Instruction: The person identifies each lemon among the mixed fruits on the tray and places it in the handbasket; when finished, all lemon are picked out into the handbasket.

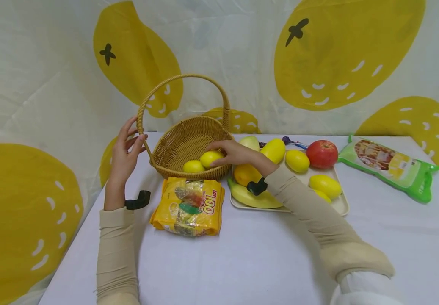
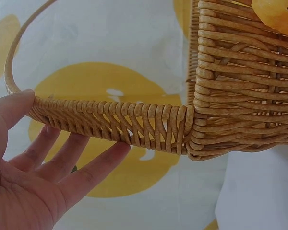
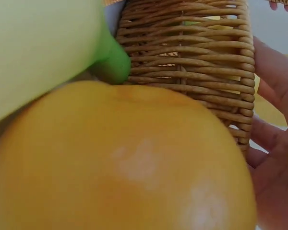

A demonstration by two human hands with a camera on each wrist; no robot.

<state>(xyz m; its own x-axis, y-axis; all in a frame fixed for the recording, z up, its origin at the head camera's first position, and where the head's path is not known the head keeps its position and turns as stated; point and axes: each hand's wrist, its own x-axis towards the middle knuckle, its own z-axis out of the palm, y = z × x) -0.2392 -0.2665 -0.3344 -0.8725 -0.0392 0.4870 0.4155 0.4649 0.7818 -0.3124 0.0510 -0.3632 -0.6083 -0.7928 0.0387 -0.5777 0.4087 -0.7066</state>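
Note:
A wicker basket (image 1: 181, 131) with a tall handle (image 1: 189, 76) stands tilted at the back of the table, its mouth facing me. My left hand (image 1: 124, 152) holds its left side at the foot of the handle. In the left wrist view the thumb lies on the woven rim (image 2: 110, 108), and the other fingers (image 2: 93, 167) reach along its far side. Inside the basket my right hand (image 1: 228, 152) grips a lemon (image 1: 208, 159) by its right end. Another lemon (image 1: 193, 166) lies just left of it. The right wrist view hides both lemons behind the basket wall (image 3: 192, 52).
A yellow package (image 1: 190, 207) lies before the basket. Under my right forearm, a cream tray (image 1: 343, 207) bears a banana (image 1: 257, 197), an orange-coloured fruit (image 1: 244, 174), several yellow fruits and a red fruit (image 1: 322, 153). A green bag (image 1: 390, 167) lies at right.

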